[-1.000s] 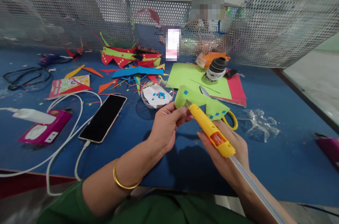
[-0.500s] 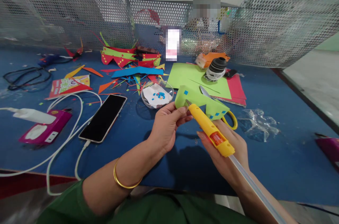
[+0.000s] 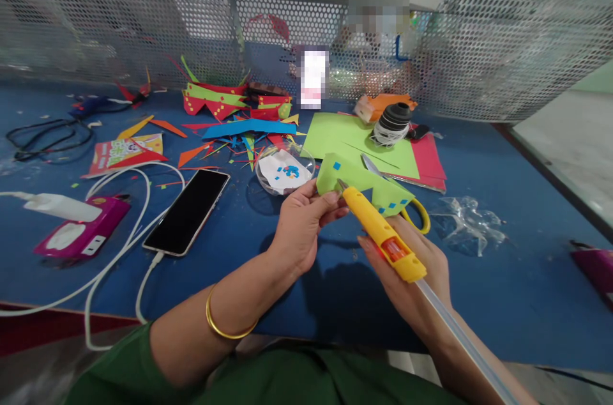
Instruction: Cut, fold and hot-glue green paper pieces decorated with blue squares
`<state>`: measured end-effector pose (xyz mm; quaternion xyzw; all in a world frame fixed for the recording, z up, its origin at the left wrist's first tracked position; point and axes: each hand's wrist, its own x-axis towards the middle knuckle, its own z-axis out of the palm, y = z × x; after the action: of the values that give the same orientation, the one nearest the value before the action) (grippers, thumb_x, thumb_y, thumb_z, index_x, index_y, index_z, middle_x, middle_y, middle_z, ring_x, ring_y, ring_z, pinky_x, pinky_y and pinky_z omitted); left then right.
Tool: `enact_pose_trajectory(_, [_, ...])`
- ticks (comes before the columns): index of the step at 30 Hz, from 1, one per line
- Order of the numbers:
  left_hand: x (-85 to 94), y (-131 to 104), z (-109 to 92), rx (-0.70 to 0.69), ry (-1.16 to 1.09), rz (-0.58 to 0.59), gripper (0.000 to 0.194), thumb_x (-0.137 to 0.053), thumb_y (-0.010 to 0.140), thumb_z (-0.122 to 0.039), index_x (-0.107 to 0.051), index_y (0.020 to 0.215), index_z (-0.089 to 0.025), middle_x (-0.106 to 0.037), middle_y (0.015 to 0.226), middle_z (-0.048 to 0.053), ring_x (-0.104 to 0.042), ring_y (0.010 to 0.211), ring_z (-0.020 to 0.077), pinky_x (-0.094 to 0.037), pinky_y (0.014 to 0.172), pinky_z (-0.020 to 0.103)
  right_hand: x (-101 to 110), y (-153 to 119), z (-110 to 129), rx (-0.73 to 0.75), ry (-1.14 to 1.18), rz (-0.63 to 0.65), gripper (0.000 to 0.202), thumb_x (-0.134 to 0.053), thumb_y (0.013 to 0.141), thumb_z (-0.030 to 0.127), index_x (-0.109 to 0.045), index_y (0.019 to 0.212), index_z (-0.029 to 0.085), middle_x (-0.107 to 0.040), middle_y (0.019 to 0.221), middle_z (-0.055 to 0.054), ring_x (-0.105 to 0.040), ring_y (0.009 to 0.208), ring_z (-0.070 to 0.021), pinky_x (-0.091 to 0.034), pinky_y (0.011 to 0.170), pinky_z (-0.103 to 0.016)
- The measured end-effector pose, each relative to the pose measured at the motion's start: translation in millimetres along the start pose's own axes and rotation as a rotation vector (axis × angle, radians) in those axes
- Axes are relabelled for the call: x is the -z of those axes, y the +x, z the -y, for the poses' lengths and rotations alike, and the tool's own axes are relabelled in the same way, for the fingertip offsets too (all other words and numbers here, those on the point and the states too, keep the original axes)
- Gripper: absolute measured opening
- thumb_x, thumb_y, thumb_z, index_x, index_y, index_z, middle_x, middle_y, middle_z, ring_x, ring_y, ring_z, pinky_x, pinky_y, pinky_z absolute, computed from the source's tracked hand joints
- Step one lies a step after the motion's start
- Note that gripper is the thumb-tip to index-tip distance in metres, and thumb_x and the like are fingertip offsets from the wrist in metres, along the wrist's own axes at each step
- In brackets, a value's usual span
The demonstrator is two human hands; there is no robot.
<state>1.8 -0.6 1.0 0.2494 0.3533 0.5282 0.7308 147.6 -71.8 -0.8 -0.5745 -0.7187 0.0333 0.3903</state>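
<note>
Over open blue table [image 3: 349,303], left fingers [image 3: 324,203] pinch green paper's edge [image 3: 320,188]; right fingers [image 3: 372,253] grip glue gun [image 3: 380,228].

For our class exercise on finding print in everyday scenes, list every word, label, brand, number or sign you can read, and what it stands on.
No text reads clearly.
Colourful packet: large printed characters, too blurred to quote.
Purple box: small marks on its white patch, too small to read.
Bright screen: pixelated, unreadable.
Yellow glue gun: no lettering visible.

Left hand [image 3: 306,216] pinching, right hand [image 3: 419,264] gripping, forearms converging
</note>
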Motion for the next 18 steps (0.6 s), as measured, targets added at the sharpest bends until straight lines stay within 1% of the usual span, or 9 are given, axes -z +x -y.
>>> enact_pose_trajectory(8, [0.6,-0.1,0.7,-0.021,0.021,-0.003,0.031,-0.086,0.064,-0.020,-0.076,0.093,-0.017,-0.077,0.086,0.003,-0.072,0.076,0.0165,-0.060,0.072,0.027,0.1,0.1,-0.2,0.021,-0.021,-0.015,0.012,-0.062,0.092,0.029,-0.055,0.085,0.023,-0.060,0.070,0.003,-0.058,0.057,-0.0115,-0.045,0.055,-0.023])
enact_pose_trajectory(13, [0.7,-1.1,0.4,-0.031,0.027,0.009,0.032,-0.086,0.065,-0.020,-0.077,0.096,-0.018,-0.077,0.086,0.003,-0.072,0.075,0.0157,-0.060,0.071,0.027,0.1,1.3,0.1,0.032,-0.043,-0.015,0.016,-0.061,0.093,0.032,-0.053,0.082,0.023,-0.058,0.068,0.003,-0.058,0.056,-0.0120,-0.044,0.053,-0.023])
enact_pose_trajectory(18, [0.9,-1.7,0.6,-0.031,0.030,0.004,0.033,-0.086,0.065,-0.020,-0.077,0.096,-0.019,-0.078,0.087,0.003,-0.072,0.076,0.0162,-0.060,0.072,0.027,-0.7,1.3,0.7,0.009,-0.037,-0.018,0.018,-0.061,0.092,0.033,-0.052,0.080,0.023,-0.058,0.067,0.003,-0.057,0.055,-0.0121,-0.044,0.052,-0.023])
